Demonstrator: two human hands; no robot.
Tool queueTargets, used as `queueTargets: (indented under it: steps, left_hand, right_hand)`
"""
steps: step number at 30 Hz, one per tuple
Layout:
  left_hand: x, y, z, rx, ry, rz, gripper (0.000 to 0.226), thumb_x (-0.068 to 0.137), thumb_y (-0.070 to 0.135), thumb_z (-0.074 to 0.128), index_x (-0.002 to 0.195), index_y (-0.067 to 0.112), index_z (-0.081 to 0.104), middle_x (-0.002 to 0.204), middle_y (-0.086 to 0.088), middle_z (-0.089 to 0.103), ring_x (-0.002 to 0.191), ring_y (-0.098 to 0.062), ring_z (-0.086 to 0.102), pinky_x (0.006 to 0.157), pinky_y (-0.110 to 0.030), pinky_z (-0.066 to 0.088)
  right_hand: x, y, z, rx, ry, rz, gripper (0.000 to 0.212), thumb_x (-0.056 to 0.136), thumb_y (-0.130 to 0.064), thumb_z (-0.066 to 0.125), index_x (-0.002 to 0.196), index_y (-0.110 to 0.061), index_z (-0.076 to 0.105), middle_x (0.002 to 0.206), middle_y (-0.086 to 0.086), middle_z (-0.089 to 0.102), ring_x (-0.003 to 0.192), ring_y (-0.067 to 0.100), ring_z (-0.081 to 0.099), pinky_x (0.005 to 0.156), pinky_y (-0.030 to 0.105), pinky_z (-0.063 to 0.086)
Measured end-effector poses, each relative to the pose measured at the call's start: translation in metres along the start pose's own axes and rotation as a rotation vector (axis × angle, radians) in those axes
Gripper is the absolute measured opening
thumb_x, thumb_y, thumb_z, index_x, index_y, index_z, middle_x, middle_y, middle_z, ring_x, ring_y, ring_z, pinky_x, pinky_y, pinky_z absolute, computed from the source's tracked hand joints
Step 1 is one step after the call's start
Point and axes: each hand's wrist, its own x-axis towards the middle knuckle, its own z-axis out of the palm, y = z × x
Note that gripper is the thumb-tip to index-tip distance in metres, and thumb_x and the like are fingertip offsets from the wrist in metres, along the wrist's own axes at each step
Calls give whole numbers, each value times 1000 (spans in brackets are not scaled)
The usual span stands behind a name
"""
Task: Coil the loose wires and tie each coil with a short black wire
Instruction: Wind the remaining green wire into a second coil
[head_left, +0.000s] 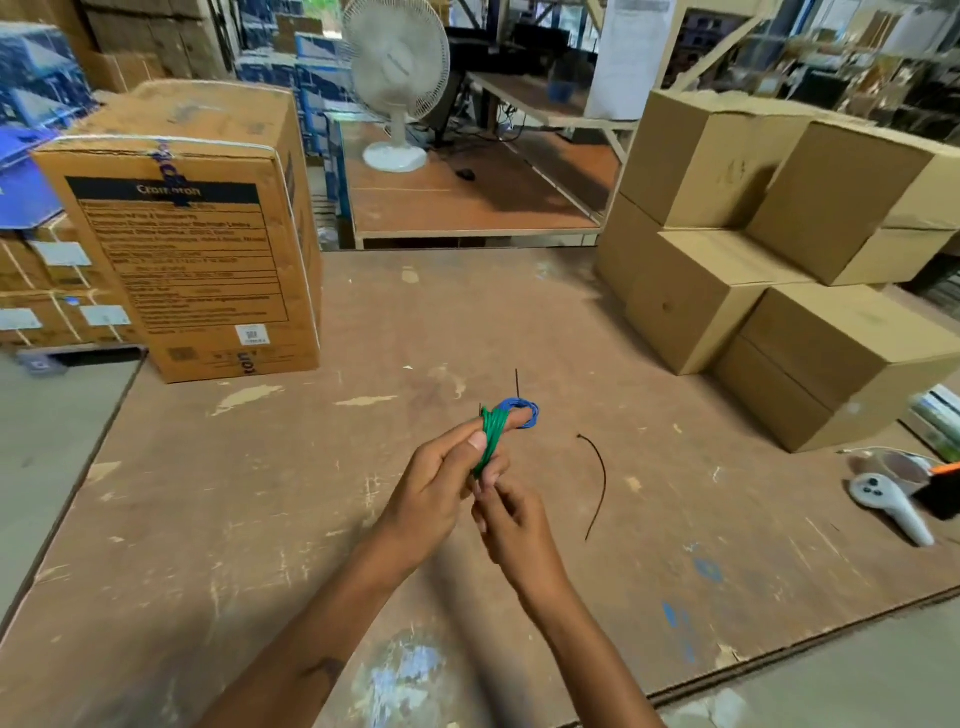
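Above the worn brown plywood table (260, 519), my left hand (434, 493) pinches a green-and-blue coil of thin wire (501, 423), my right hand (514, 525) closing fingers at its lower end; tying looks unfinished. A short black wire (600, 483) lies right of the coil, plain cardboard boxes (753, 291) beyond.

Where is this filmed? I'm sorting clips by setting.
Probably a warehouse or packing workshop: stacked cardboard boxes on a worn plywood worktable, with storage racks behind.
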Motion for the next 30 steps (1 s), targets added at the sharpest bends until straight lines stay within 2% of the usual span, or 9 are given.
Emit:
queueTargets:
  steps: [3,6,8,11,18,21,24,27,30]
  left_hand:
    - [5,1,-4,11,30,4,39,110,17,32,133,22,63,74,5,46,65,-6,43,64,-14,42]
    - [16,-6,-12,65,84,15,37,109,20,32,123,9,65,76,7,48,87,-13,50,84,-32,42]
    - [24,-16,-20,128,98,1,41,110,22,32,135,3,59,78,8,48,85,-11,49,85,-30,43]
    - [25,-33,-27,249,72,-29,41,110,22,33,136,4,59,81,6,49,79,-7,48,83,-21,43]
    - [-5,-35,0,138,-80,-73,43,104,18,32,94,-14,58,71,-2,45,88,0,63,89,-22,44]
    - [-14,-19,10,13,0,-38,46,104,20,32,119,6,73,68,1,41,71,-12,49,76,-22,38]
    - [-10,-3,9,-98,56,12,44,101,30,37,111,7,74,67,-1,40,68,-18,38,73,-31,33]
    - [2,0,3,-118,137,15,48,100,34,41,113,-3,68,70,-7,42,68,-25,39,71,-41,38]
    - [8,-9,0,-112,174,-47,41,103,35,38,130,29,69,76,-7,45,67,-31,37,54,-48,40]
  right_hand:
    - [-43,4,18,-40,-17,25,29,114,-26,46,91,-27,64,65,-9,38,58,12,33,55,31,28]
    - [-72,-11,24,-202,-87,25,26,114,-30,42,100,-34,64,57,-6,44,56,8,42,60,27,35]
    - [-82,-31,24,-247,-98,3,24,114,-31,42,101,-40,61,56,-8,49,55,4,46,60,20,36]
    - [-81,-65,12,-311,-2,-79,23,110,-37,41,102,-41,62,60,-10,52,55,4,49,58,20,38]
    - [8,-104,-49,-616,320,-346,14,105,-32,64,96,-29,75,84,-19,71,72,1,66,66,26,49]
    - [46,-91,-62,-265,185,-232,10,98,-21,75,90,-21,80,82,-7,77,69,6,68,70,24,51]
    - [50,-65,-47,-65,18,-198,21,100,-7,67,87,-20,77,79,-8,73,72,5,63,74,22,49]
    - [23,-36,-13,-116,-25,-162,43,107,-7,50,81,-37,65,70,-9,61,67,2,53,67,19,42]
    - [-5,-18,11,-357,54,-165,31,112,-22,43,92,-39,57,70,-2,58,63,8,53,62,26,41]
